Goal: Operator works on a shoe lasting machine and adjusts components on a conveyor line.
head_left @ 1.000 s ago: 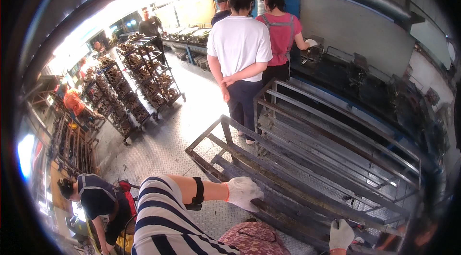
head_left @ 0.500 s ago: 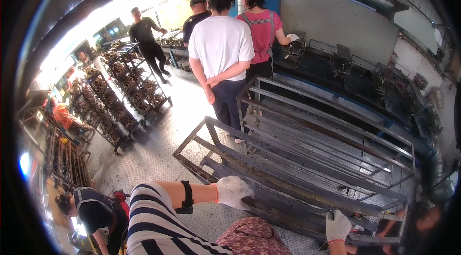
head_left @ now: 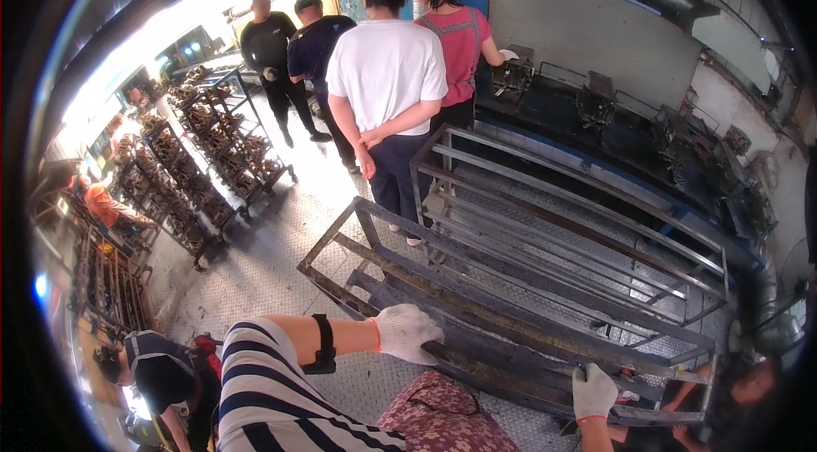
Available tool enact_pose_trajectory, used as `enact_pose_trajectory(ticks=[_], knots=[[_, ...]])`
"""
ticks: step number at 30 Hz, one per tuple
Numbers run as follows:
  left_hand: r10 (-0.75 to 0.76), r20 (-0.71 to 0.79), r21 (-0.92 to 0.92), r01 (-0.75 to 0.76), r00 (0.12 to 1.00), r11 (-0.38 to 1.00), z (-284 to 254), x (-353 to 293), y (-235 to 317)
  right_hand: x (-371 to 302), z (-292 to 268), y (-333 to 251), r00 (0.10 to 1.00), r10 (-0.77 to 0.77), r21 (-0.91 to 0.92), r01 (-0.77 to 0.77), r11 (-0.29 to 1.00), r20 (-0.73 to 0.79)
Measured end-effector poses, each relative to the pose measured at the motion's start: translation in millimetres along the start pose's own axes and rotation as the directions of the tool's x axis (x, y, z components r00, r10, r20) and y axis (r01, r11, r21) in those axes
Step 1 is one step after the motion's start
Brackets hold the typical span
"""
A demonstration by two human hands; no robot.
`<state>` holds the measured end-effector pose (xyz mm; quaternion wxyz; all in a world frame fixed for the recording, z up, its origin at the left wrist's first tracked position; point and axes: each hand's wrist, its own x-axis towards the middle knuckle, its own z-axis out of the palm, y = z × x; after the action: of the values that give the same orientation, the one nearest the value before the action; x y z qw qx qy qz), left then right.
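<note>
A long rack of dark, worn metal bars lies in front of me, slanting from middle left to lower right. My left hand, in a white knitted glove, is closed over its near rail; the rail hides the fingertips. Farther right, my right hand, gloved the same way, is closed at the near side of the same rack with the thumb upward. What lies under its fingers is partly hidden.
Behind it stands a second metal frame. Several co-workers stand ahead, one in a white shirt close to the frames. Wheeled racks of metal parts stand left. A dark workbench carries machines. Another person bends at lower left.
Both hands keep their places on the rack while the view shifts slightly. The person in black at the back has walked right and now stands beside the one in the dark cap.
</note>
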<state>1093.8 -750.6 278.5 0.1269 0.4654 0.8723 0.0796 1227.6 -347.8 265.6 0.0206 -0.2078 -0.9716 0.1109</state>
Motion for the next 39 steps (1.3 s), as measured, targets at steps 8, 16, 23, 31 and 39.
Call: enact_pose_trajectory(ticks=[8, 16, 23, 31, 39], knots=[[-0.001, -0.001, 0.036, 0.001, 1.000, 0.999, 4, -1, -2, 0, 7, 6, 1.000, -0.019, -0.039, 0.019, 0.999, -0.010], [-0.018, 0.022, 0.030, 0.017, 1.000, 0.999, -1, -1, 1, 0, -1, -2, 1.000, 0.013, -0.028, -0.013, 1.000, 0.020], [0.001, -0.013, 0.023, 0.000, 1.000, 1.000, 2, -3, -1, -2, 4, 2, 1.000, -0.024, -0.060, 0.023, 0.998, -0.013], [-0.002, -0.009, 0.034, 0.002, 1.000, 0.999, 1, -2, 0, -1, 3, 0, 1.000, -0.010, -0.059, 0.010, 0.998, -0.001], [-0.008, -0.004, 0.036, 0.008, 1.000, 0.999, 2, -2, 0, -1, 4, 3, 1.000, -0.012, -0.051, 0.012, 0.999, 0.000]])
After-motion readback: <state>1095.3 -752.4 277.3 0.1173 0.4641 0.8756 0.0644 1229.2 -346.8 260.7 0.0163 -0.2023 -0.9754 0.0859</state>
